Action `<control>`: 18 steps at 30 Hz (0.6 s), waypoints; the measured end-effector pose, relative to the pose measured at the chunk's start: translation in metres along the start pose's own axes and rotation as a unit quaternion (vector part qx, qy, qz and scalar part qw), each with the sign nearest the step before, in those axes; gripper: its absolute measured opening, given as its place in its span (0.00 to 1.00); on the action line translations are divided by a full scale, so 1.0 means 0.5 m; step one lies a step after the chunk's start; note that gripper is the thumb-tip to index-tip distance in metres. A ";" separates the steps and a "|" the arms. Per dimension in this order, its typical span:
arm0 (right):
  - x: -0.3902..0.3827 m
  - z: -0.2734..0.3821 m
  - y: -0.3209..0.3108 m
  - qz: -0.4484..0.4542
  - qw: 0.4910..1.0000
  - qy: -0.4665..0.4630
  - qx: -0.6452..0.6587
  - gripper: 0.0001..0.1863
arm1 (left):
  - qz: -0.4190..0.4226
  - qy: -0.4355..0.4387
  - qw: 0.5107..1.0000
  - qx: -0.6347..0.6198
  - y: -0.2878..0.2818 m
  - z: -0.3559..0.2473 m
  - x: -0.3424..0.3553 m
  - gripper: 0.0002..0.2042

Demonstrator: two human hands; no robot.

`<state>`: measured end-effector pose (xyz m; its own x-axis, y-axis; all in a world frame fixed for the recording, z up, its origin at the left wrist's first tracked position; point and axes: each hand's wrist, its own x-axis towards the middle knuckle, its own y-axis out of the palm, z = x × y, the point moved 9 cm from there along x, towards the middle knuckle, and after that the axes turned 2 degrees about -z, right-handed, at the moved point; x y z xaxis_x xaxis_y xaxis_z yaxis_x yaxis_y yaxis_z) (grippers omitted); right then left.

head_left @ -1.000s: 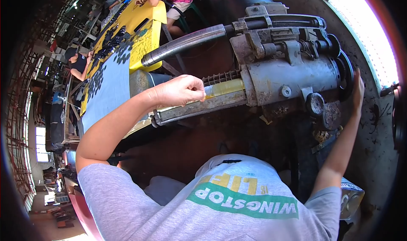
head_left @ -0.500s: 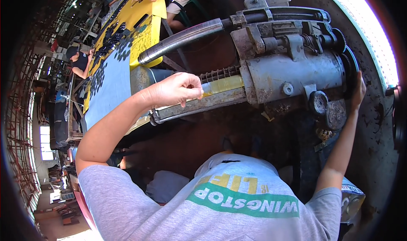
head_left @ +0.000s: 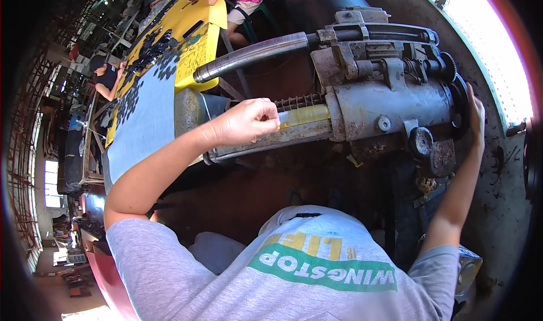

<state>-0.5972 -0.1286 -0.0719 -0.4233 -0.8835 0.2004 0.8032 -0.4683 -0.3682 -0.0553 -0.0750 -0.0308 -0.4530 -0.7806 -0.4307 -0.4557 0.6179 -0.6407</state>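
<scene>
A large, worn grey metal machine [head_left: 390,107] with gears and a long shiny bar lies across the upper right. My left hand [head_left: 247,122] is over its narrow left arm, thumb and fingers pressed together in a pinch. Whatever lies between those fingertips is too small to make out. A strip of yellow tape [head_left: 310,115] on the machine's arm begins right beside them. On the far right my right hand [head_left: 477,113] is at the rim of the dark wheel [head_left: 461,109], fingers along its outer edge and partly hidden.
A table with yellow and pale blue covering [head_left: 148,109] stands at the upper left, bearing several dark pieces. Two people [head_left: 106,79] sit beside it. A round black knob [head_left: 421,142] projects from the machine's near side. A wall [head_left: 491,199] runs close on the right.
My right hand has moved up along the wheel's rim. My left hand stays pinched beside the yellow tape, turned a little. The whole view has shifted slightly.
</scene>
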 end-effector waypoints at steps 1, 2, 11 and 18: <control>0.034 0.014 0.013 0.003 1.000 0.000 0.006 0.22 | -0.043 0.130 0.984 0.112 -0.004 -0.016 -0.001 0.11; 0.051 0.013 0.022 0.029 0.997 0.047 -0.060 0.21 | -0.046 0.138 0.983 0.113 -0.003 -0.025 0.000 0.11; -0.001 -0.080 0.003 -0.076 0.989 0.070 0.103 0.18 | -0.032 0.122 0.984 0.122 -0.011 -0.036 0.003 0.10; -0.094 -0.289 -0.085 -0.187 0.967 -0.168 -0.029 0.25 | -0.039 0.201 0.951 0.230 -0.012 -0.058 0.012 0.10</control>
<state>-0.6720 -0.0682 -0.1968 -0.5117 -0.6047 0.6103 0.5907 -0.7635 -0.2612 -0.0775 -0.0805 -0.0107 -0.7298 -0.6666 -0.1522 -0.1582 0.3811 -0.9109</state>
